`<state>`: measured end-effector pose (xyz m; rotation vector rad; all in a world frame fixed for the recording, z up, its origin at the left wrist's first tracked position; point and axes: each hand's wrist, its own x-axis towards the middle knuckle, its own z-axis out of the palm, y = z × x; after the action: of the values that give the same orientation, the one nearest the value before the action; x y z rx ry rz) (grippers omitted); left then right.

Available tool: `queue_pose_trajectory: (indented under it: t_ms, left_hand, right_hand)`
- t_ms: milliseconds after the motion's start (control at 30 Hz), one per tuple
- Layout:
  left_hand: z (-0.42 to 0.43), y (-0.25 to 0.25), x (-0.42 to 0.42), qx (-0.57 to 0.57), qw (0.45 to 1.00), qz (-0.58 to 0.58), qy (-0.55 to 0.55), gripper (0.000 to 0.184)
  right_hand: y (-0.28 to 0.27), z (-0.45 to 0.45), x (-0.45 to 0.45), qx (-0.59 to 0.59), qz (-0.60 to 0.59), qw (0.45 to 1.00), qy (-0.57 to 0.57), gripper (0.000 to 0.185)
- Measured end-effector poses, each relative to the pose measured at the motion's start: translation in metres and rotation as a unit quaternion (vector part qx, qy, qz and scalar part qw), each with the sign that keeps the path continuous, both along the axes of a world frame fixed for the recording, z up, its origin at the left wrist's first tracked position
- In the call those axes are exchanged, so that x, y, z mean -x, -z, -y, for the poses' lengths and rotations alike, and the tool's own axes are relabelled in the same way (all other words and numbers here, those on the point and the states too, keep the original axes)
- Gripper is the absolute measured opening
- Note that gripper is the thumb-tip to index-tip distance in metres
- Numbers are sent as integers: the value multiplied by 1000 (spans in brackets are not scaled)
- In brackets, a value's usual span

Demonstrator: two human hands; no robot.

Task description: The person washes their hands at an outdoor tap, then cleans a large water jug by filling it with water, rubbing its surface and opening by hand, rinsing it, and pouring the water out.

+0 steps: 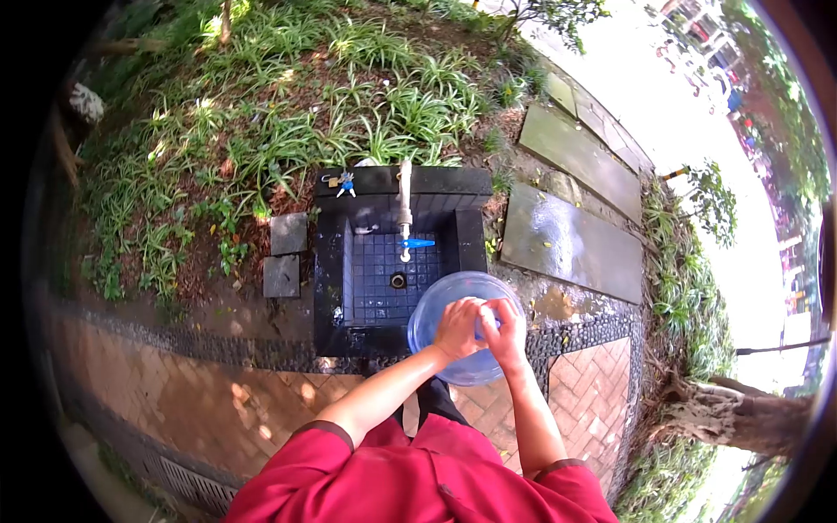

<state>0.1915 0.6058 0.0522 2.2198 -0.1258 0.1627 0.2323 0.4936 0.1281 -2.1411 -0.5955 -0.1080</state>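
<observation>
Water jug (472, 371), translucent blue, stands at the near right corner of the tiled sink (331, 292), roughly upright, overlapping that corner from above. Can't tell whether its base is on the rim or down on the brick paving (296, 423). Left hand (459, 327) and right hand (505, 333) both curl over the middle of its top and look clamped round the neck; fingers hide most of the mouth, so can't tell if a cap is on. Neck grip makes sense: narrowest part, the broad shoulder gives nothing to grab. Two hands from opposite sides likely keep it from tipping.

Tap (404, 209) rises at the rear wall and reaches over the basin, spout near the drain (398, 281), presumably so drips go straight down. Blue lever (419, 244) lies crosswise; no stream visible. Keys (347, 184) and padlock (331, 181) lie on the rear ledge, left of the tap, probably to stay out of the wet.

In the way: basin walls all round, jug masking the near right corner, tap overhanging the middle. Stone slab (558, 244) to the right has a wet, shiny patch, maybe slippery. Two grey blocks (287, 253) sit just left of the sink; spiky plants (375, 105) crowd behind.
</observation>
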Motion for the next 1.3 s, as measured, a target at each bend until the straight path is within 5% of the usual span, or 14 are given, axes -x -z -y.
queue_pose_trajectory:
  t_ms: [100, 333, 533, 667, 800, 933, 1067, 1200, 1300]
  left_hand:
    - [9, -1, 11, -55, 995, 46, -62, 75]
    - [-38, 25, 93, -115, 990, 26, 77, 60]
    - [-31, 11, 2, -67, 994, 50, 66, 46]
    - [-8, 37, -96, -35, 967, -12, 253, 37]
    - [3, 24, -145, -21, 894, -257, 365, 30]
    - [-35, 22, -108, -6, 958, -131, 256, 34]
    - [-66, 66, -23, 173, 984, 42, 11, 29]
    - [-29, 46, 66, 45, 985, 12, -167, 50]
    - [14, 35, 103, 12, 979, -18, -201, 61]
  right_hand:
    - [22, 3, -2, -53, -72, 995, 43, 11]
    - [18, 10, 15, -101, -63, 992, 43, 15]
    - [15, 17, 21, -91, -101, 990, 46, 15]
    - [17, 18, 19, -90, -92, 991, 29, 14]
    - [17, 17, 20, -112, -83, 990, 32, 14]
    - [19, 15, 22, -105, -67, 991, 46, 13]
    - [24, 13, 23, -133, -73, 987, 62, 14]
    - [17, 7, 26, -131, -63, 986, 85, 16]
    - [21, 3, 25, -148, -83, 981, 99, 18]
